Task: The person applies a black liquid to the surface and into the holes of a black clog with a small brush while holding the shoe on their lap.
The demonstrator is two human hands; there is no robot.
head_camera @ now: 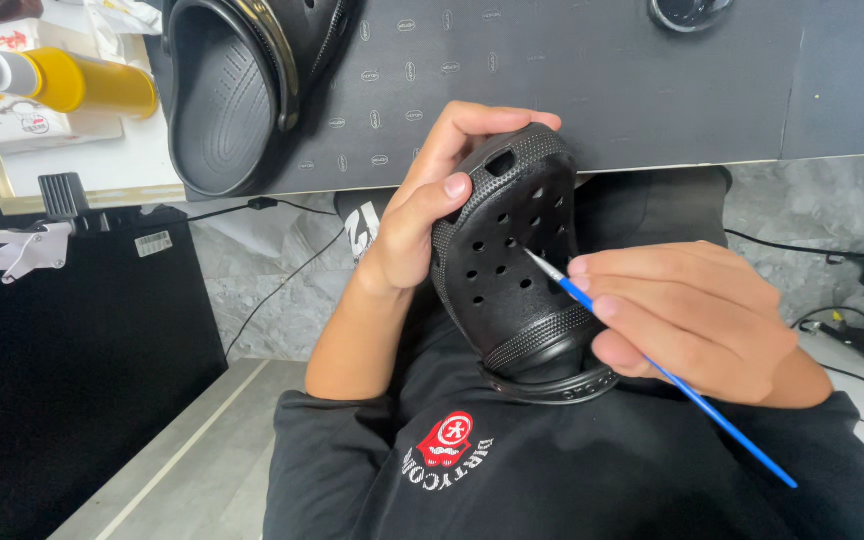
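A black perforated clog (512,260) rests against my torso below the table edge. My left hand (432,195) grips its toe end, thumb on the upper, fingers curled over the tip. My right hand (692,320) pinches a thin blue-handled brush (652,365); its fine pale tip touches the clog's upper near one of the holes. The heel strap (552,385) lies folded at the clog's lower end.
A second black clog (237,85) lies sole-inward on the dark table mat (602,80). A yellow bottle (72,82) lies at top left above a black cabinet (62,360). Cables (842,255) run along the grey floor at right.
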